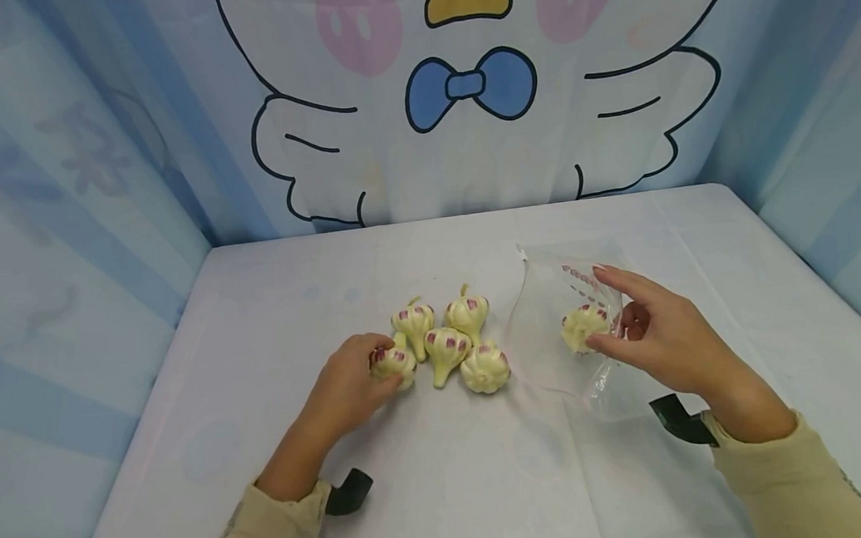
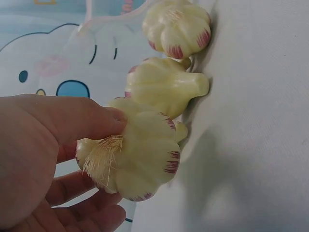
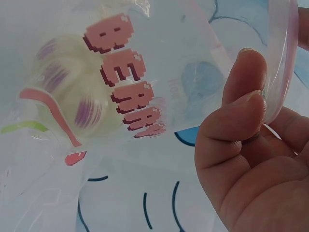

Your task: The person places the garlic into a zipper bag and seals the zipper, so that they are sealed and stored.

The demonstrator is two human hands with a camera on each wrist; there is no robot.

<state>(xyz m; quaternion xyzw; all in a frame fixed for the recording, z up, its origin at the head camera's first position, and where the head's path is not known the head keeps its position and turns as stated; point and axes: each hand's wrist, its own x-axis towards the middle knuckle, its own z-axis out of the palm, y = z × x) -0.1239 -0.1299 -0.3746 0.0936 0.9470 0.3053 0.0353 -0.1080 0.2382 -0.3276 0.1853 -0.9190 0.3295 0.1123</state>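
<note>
My left hand (image 1: 353, 383) grips a cream garlic bulb (image 2: 145, 150) with purple streaks, its thumb near the root tuft. In the head view that bulb is at the left end of a cluster of several garlic bulbs (image 1: 447, 349) on the white table. To the right, my right hand (image 1: 663, 332) pinches the edge of a clear plastic bag (image 1: 538, 311). The right wrist view shows thumb and fingers at the bag's pink-edged rim and red printed letters on its side. One garlic bulb (image 3: 72, 92) shows through the plastic, inside the bag.
A white cloth covers the table (image 1: 453, 484). Behind it hangs a curtain (image 1: 468, 166) with a cartoon print, and blue curtains (image 1: 64, 286) flank both sides. A dark strap piece (image 1: 349, 491) sticks out at the left cuff, another (image 1: 683, 422) at the right.
</note>
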